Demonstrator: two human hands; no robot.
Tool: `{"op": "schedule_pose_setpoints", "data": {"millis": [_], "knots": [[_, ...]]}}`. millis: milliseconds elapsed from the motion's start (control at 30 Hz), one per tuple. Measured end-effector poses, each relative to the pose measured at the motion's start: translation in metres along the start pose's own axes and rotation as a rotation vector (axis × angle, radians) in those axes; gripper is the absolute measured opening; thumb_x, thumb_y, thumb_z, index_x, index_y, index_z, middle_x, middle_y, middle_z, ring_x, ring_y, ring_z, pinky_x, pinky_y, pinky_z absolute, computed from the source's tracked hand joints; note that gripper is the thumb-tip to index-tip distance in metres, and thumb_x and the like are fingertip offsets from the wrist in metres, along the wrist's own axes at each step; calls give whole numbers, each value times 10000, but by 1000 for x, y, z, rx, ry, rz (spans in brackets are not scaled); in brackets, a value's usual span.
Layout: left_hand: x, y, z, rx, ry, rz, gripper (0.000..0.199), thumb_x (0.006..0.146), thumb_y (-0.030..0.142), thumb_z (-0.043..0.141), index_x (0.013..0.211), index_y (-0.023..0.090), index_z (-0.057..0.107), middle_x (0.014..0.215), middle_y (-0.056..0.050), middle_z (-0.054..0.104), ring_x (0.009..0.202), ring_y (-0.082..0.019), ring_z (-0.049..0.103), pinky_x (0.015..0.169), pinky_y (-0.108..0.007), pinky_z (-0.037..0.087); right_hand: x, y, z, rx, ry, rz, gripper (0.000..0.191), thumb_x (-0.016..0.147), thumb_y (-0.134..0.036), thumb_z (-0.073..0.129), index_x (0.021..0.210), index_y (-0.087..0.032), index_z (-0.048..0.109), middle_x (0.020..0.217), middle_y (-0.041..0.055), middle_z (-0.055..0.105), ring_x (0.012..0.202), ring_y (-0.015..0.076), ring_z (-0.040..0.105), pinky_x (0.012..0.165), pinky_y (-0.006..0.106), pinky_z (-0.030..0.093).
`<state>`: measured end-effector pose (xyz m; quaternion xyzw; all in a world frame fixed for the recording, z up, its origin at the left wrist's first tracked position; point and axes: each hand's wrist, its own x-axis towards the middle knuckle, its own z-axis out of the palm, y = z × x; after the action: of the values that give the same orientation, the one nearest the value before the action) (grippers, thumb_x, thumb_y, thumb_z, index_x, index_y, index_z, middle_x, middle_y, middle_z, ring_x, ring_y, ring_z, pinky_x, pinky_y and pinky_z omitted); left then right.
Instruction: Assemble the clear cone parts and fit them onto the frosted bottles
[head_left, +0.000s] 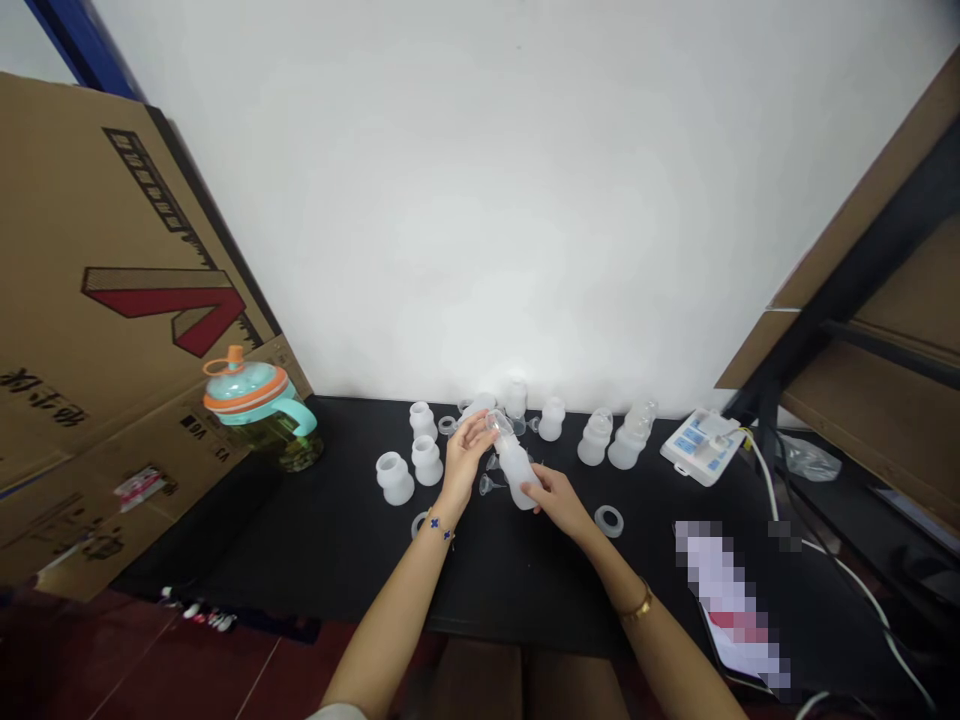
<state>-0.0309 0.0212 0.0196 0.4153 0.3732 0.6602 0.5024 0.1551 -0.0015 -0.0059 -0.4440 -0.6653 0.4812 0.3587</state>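
A frosted white baby bottle point(517, 474) is held tilted above the black table, its upper end leaning left. My right hand point(559, 497) is closed around the lower body. At the top end, the fingers of my left hand point(466, 447) pinch a see-through cap point(498, 424); whether it is seated on the neck I cannot tell. Small see-through nipples point(491, 485) lie behind and beside the bottle. Left of my hands stand several open-necked white bottles point(395, 478). Two capped bottles point(595, 437) are to the right.
A pale ring point(609, 521) lies right of my right hand. Farther right are a white box with blue labels point(701, 445), white cables point(766, 465) and a phone point(731, 610). A turquoise-lidded jug point(255, 400) stands left, beside a large carton point(112, 300). A white wall point(517, 200) closes off the back.
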Motion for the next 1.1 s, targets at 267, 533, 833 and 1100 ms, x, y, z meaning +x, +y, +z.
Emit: {"op": "schedule_pose_setpoints", "data": {"millis": [267,533,833,1100], "knots": [[-1,2,2,-7,7,-10,517,747,339,819,1220,198,667,1274,-126,687,1217,-288,626,1041,-412,483,2,3,0,-1,-2,-18,304,813,-379,570,962,-145,696,765,14,591,645,147,560,482,217,475],[0,1,2,-13,-3,-18,521,744,327,823,1224,192,670,1261,-131,694,1191,-282,642,1023,-399,492,1,1,0,-6,2,-16,305,813,-375,572,969,-148,703,786,24,612,653,151,570,482,219,483],[-1,1,2,1,-11,-15,541,748,351,817,1240,192,659,1275,-133,687,1199,-287,638,1023,-405,498,2,4,0,16,0,-19,329,817,-399,582,984,-142,701,791,26,612,653,149,567,484,219,481],[-1,-1,3,-1,-20,-22,527,746,346,820,1221,181,666,1257,-138,695,1179,-287,650,1020,-404,502,2,2,0,10,9,-8,352,814,-423,593,991,-140,705,785,28,613,659,152,567,476,215,488]]}}
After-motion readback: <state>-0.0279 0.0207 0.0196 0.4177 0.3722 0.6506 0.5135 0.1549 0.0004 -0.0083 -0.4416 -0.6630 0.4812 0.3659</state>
